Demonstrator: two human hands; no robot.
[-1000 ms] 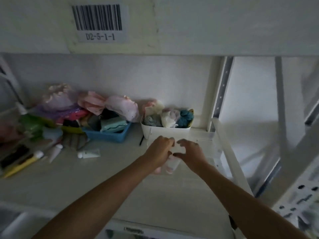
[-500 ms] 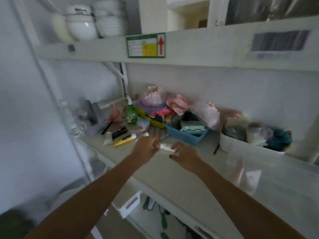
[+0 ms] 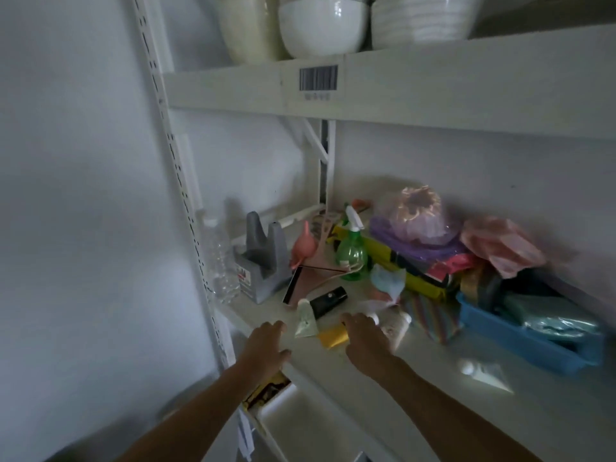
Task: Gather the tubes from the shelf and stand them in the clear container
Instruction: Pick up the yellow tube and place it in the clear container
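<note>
Several tubes lie on the white shelf (image 3: 333, 388): a pale green tube (image 3: 305, 321), a black tube (image 3: 329, 301), a yellow tube (image 3: 333, 339), a white tube (image 3: 396, 328), and another white tube (image 3: 483, 375) alone further right. My right hand (image 3: 366, 341) is palm down over the yellow and white tubes, fingertips touching them, and I see no closed grip. My left hand (image 3: 266, 348) hovers at the shelf's front edge, just left of the green tube, fingers loose and holding nothing. The clear container is out of view.
Behind the tubes stand a green spray bottle (image 3: 351, 258), a pink hanger (image 3: 313, 261), a grey tape dispenser (image 3: 263, 261) and a clear bottle (image 3: 221, 261). A blue basket (image 3: 520, 341) and piled bags fill the right. White bowls (image 3: 323, 25) sit on the shelf above.
The view swung left along the shelf, away from the clear container. Both hands left the container and moved left, past the lone white tube, to the cluster of tubes.
</note>
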